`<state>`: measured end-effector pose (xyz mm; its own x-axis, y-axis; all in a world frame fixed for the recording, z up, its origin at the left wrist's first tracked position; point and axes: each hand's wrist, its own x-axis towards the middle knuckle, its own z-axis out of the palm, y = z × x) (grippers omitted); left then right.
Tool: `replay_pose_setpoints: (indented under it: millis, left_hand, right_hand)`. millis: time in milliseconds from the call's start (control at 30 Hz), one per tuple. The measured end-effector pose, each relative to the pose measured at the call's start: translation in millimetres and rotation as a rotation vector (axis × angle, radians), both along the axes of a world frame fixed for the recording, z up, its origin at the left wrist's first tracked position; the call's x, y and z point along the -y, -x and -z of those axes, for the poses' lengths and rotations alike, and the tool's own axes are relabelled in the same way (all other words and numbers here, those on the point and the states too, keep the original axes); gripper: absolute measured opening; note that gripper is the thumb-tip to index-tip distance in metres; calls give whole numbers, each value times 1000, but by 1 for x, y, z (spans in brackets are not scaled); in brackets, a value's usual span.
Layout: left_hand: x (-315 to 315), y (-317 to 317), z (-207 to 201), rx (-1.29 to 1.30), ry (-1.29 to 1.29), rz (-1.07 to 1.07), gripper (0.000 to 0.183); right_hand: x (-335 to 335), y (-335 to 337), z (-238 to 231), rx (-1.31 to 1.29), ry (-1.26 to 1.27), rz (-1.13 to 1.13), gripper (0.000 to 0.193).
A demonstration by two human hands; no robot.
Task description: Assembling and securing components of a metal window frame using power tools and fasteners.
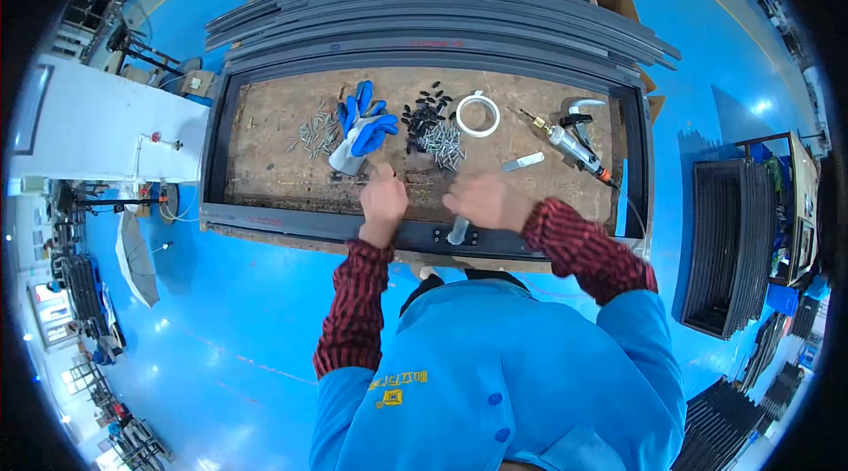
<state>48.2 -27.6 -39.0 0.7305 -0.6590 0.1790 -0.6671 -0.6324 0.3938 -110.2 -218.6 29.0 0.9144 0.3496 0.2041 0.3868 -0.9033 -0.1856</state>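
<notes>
Over the near rail of a dark grey metal frame (344, 228), my left hand (384, 199) is closed, its fingertips pressed together; what they may hold is too small to make out. My right hand (488, 201) is curled to the right of it, fingers pointing left and partly hidden. Just below its fingers a translucent cylinder, like a tool handle (458, 231), shows over the rail; I cannot tell whether the hand grips it. Black fittings with holes (474, 238) lie beside that cylinder. Beyond my hands are heaped silver screws (443, 146) and small black plastic parts (427, 111).
Inside the frame on the wooden table (274, 118) lie blue-and-white gloves (362, 131), more screws (316, 134), a tape roll (478, 114), a small flat metal piece (524, 162) and a power driver (570, 146) with a cord. Long dark profiles (415, 7) are stacked behind.
</notes>
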Motion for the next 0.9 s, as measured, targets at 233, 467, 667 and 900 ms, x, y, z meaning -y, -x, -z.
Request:
replay_pose_setpoints:
  millis: [233,467,667,900]
  left_hand:
    - [-42,43,-24,49,251,-55,23]
    - [-61,42,-11,65,458,57,30]
    - [-54,46,-20,57,398,51,32]
    - [-27,48,-34,62,573,67,32]
  right_hand:
    - [-95,90,-14,-186,-117,819,26]
    - [-66,66,-16,-512,-34,413,24]
    - [-13,-64,-16,144,133,-460,14]
    - [5,-8,5,-42,147,99,14]
